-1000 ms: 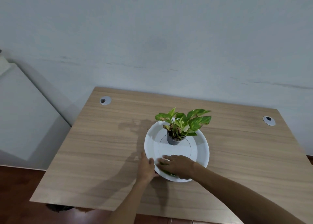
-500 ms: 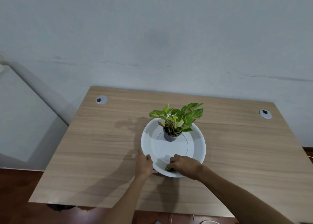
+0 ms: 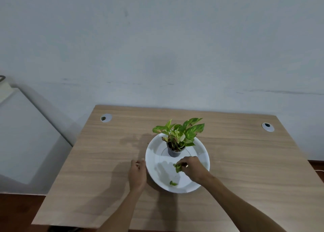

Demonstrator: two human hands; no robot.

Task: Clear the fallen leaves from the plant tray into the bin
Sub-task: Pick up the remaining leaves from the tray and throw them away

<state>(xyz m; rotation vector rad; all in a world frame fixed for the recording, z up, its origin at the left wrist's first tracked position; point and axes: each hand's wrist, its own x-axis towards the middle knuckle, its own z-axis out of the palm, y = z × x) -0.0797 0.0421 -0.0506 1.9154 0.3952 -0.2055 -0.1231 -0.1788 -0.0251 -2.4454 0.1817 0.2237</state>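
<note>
A round white plant tray (image 3: 199,153) lies on the wooden table (image 3: 105,161). In its far half stands a small dark pot with a green leafy plant (image 3: 177,137). My right hand (image 3: 192,168) hovers over the tray's middle, fingers pinched on green fallen leaves (image 3: 178,167). One more small fallen leaf (image 3: 173,183) lies loose near the tray's front rim. My left hand (image 3: 137,174) rests against the tray's left rim, fingers curled at the edge. No bin is in view.
Two grey cable grommets sit at the table's far left (image 3: 106,118) and far right (image 3: 267,127). A pale wall stands right behind the table. A light grey box-like surface (image 3: 22,135) is to the left, dark floor below.
My right hand has lifted from the tray's front part toward its middle with leaves pinched in it. One small leaf now shows at the front. My left hand stays at the rim.
</note>
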